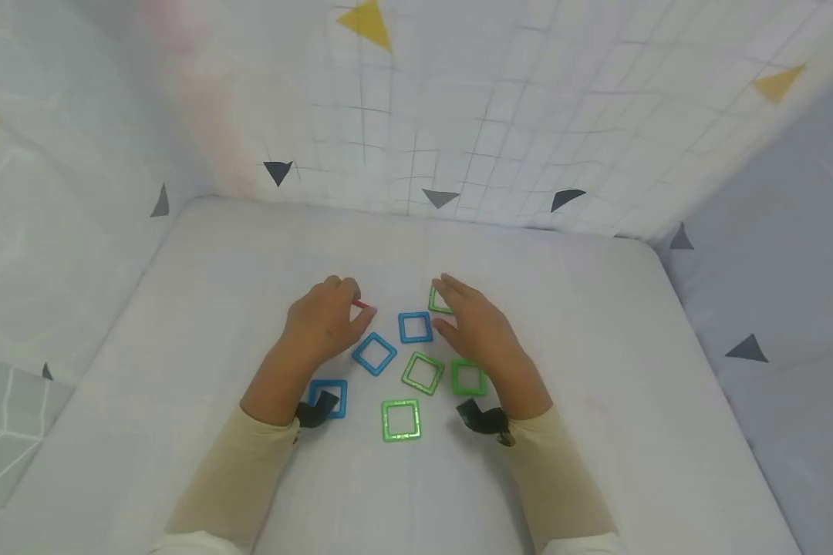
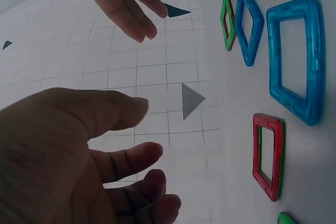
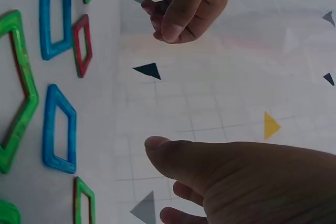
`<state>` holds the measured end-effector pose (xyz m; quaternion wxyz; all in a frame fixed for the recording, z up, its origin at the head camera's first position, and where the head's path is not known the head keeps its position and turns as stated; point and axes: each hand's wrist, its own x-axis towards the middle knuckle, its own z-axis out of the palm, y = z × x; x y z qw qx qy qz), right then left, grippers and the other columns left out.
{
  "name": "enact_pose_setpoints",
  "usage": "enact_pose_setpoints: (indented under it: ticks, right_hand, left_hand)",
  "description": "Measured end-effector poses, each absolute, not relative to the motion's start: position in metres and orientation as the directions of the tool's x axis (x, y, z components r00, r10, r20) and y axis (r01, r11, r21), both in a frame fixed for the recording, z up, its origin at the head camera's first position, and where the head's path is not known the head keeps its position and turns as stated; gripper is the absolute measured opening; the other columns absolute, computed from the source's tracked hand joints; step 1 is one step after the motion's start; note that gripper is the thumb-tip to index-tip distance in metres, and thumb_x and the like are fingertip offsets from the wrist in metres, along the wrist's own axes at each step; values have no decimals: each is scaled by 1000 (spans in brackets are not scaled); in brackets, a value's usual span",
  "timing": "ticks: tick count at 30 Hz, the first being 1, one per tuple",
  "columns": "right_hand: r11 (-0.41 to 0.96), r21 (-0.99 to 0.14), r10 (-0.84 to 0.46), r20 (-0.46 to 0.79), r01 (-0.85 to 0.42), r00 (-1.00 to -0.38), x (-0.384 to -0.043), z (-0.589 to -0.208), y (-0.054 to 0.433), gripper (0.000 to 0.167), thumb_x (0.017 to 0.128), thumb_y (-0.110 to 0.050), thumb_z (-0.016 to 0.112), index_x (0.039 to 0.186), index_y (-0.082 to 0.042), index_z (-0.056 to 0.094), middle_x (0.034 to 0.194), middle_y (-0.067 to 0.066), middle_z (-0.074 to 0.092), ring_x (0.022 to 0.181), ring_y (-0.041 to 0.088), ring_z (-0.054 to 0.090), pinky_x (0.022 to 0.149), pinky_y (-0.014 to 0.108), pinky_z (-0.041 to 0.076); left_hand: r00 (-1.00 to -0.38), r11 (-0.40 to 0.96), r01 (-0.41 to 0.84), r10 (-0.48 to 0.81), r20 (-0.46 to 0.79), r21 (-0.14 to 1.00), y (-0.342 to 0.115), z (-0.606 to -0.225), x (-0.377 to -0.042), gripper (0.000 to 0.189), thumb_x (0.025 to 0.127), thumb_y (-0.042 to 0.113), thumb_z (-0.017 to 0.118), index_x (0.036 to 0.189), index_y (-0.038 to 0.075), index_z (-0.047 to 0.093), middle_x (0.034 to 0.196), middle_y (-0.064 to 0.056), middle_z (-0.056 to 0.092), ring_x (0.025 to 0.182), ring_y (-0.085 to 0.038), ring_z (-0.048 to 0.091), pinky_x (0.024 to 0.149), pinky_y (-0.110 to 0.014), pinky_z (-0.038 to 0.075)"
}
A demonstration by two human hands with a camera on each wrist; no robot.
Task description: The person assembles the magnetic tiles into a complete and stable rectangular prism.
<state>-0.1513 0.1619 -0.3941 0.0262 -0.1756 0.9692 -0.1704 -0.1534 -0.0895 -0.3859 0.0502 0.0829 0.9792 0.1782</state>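
Observation:
Several open-framed square magnetic tiles lie on the white surface. My left hand [image 1: 322,320] is held over their left side, fingers loosely bent. A red tile [image 1: 361,304], partly hidden, shows between its thumb and fingers; the left wrist view shows that red tile [image 2: 256,148] lying apart from the hand. My right hand [image 1: 479,324] hovers above a partly covered far green tile [image 1: 432,299], its fingers extended and holding nothing. Between the hands lie a blue tile [image 1: 401,329], a turned blue tile [image 1: 363,365] and a turned green tile [image 1: 409,367].
Another blue tile [image 1: 343,398] lies beside the left wrist, partly behind a dark wrist mount [image 1: 315,412]. Nearer me is a green tile [image 1: 401,437], and a further green tile [image 1: 456,378] sits by the right wrist. Patterned cloth walls [image 1: 458,116] border the white surface [image 1: 562,308].

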Motion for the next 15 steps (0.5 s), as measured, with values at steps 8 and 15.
enact_pose_setpoints:
  ticks: [8, 15]
  right_hand:
    - [886, -335, -367, -81, -322, -926, -155, -405, 147, 63, 99, -19, 74, 156, -14, 48, 160, 6, 44, 148, 26, 39, 117, 46, 35]
    - [880, -335, -398, -138, -336, -907, -157, -424, 142, 45, 101, -20, 71, 145, -17, 62, 156, 2, 50, 145, 24, 43, 116, 44, 37]
  left_hand:
    - [-947, 939, 109, 197, -252, 326, -86, -393, -156, 32, 96, 31, 71, 116, 6, 65, 98, -8, 65, 87, -25, 61, 79, -42, 57]
    - [-883, 936, 154, 274, -381, 315, -75, -406, -157, 43, 87, 39, 85, 112, 7, 70, 92, -5, 67, 86, -24, 62, 81, -41, 55]
